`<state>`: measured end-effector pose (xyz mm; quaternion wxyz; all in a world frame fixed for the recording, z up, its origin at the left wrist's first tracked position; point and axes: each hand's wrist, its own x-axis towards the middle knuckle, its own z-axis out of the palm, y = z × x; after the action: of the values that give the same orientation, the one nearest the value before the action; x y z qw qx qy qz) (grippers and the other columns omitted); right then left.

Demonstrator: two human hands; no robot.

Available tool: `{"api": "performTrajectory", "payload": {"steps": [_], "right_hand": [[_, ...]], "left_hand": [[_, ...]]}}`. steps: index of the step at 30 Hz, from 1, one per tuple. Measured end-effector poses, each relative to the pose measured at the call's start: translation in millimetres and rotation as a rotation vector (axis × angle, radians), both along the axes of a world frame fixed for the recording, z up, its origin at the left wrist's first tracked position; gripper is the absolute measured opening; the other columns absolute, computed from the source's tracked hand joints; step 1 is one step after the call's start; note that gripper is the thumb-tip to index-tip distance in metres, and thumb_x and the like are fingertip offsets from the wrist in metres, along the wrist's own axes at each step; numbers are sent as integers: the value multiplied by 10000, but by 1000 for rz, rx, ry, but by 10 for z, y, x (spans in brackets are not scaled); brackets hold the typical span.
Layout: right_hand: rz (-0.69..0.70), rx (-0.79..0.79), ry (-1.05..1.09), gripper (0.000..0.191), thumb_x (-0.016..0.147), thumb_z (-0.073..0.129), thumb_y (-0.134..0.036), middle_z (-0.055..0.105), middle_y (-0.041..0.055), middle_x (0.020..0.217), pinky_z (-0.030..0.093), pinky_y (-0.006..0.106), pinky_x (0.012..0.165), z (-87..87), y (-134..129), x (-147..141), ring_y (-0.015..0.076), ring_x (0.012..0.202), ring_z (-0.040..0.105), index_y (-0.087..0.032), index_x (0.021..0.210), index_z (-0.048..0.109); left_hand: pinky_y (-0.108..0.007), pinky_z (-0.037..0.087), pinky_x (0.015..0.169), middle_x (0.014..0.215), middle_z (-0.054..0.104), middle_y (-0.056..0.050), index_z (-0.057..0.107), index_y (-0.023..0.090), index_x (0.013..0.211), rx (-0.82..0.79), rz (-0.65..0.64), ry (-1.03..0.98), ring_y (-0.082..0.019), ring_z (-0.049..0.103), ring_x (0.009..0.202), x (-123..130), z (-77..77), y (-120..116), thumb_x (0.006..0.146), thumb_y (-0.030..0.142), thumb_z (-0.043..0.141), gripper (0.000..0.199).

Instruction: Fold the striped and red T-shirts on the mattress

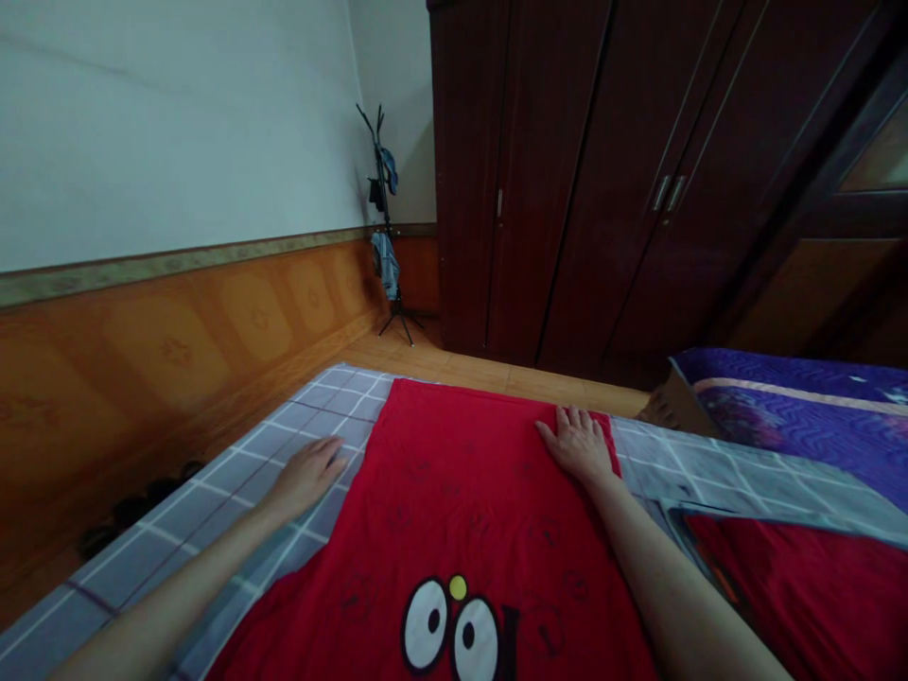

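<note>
A red T-shirt (454, 492) lies spread flat on the grey checked bedsheet (312, 402), with two big cartoon eyes and a yellow dot printed near the bottom of the view. Its straight far edge runs close to the far side of the bed. My right hand (580, 445) rests flat on the shirt's far right corner, fingers spread. Left of the shirt, my left hand (308, 476) is just above or on the sheet, fingers loosely stretched and holding nothing. The near part of the shirt runs out of view.
Folded red and dark cloth (809, 577) lies on the bed at the right. Beyond it is a purple quilted bed cover (801, 397). A dark wooden wardrobe (553, 189) and a coat stand (385, 208) stand behind. Dark shoes (134, 511) sit on the floor at left.
</note>
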<state>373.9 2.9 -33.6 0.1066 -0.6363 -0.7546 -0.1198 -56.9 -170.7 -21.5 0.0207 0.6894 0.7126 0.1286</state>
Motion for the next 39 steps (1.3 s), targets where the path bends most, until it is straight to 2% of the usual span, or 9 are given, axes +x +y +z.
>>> {"api": "performTrajectory", "payload": {"steps": [3,7,10,14,20,25,31,36,39], "right_hand": [[0,6,-4,650,928,309,-529,468,239,1318,257,454,994,-14,13,4,356,1232,379,-24,1311,456],[-12,-16,-3,668,925,273,-555,453,232,1339,262,458,995,-51,49,14,343,1237,381,-48,1325,443],[-19,-31,-2,675,925,256,-562,444,225,1352,262,456,998,-69,62,18,345,1231,394,-58,1336,436],[-20,-31,-1,670,927,268,-553,436,221,1365,258,451,1001,-73,59,18,353,1238,390,-57,1349,425],[-19,-15,-11,662,926,284,-555,454,215,1349,275,441,988,-69,52,21,355,1228,402,-63,1338,444],[-11,7,-16,640,929,290,-543,470,216,1328,288,437,974,-62,41,17,351,1217,411,-65,1316,465],[-8,8,-15,636,927,300,-540,476,218,1321,294,436,967,-50,32,14,347,1202,420,-63,1313,468],[-6,8,-13,643,926,286,-546,472,219,1325,295,439,963,-66,50,23,342,1199,421,-67,1320,462],[-7,4,-15,644,925,281,-546,471,217,1329,286,446,971,-70,57,27,342,1210,413,-74,1327,454]], "left_hand": [[-398,378,1019,1262,574,-105,620,184,1128,11,-50,-163,-246,508,1179,-35,25,-399,871,426,422,405],[-348,434,870,1020,637,-65,638,217,969,-77,-26,-222,-218,578,961,359,160,-923,878,444,440,316],[-310,412,733,827,621,-27,591,204,843,-155,70,-226,-200,566,782,540,247,-1097,837,434,494,250],[-266,345,619,663,530,20,449,203,659,-215,148,-344,-167,495,658,487,285,-1119,773,435,511,266],[-232,309,536,588,412,66,367,218,667,-229,231,-741,-127,421,569,223,222,-1166,708,519,527,344],[-252,393,590,691,592,31,521,193,877,-360,269,-896,-168,545,638,228,311,-1195,652,491,620,386],[-261,445,662,780,664,4,583,180,750,-416,220,-1088,-197,610,751,423,543,-1116,649,383,687,250],[-300,492,723,745,690,9,598,196,783,-429,423,-1571,-200,646,728,490,503,-988,575,328,775,304],[-337,496,785,773,710,-39,630,182,807,-463,462,-1642,-241,661,804,532,490,-911,563,409,778,364]]}}
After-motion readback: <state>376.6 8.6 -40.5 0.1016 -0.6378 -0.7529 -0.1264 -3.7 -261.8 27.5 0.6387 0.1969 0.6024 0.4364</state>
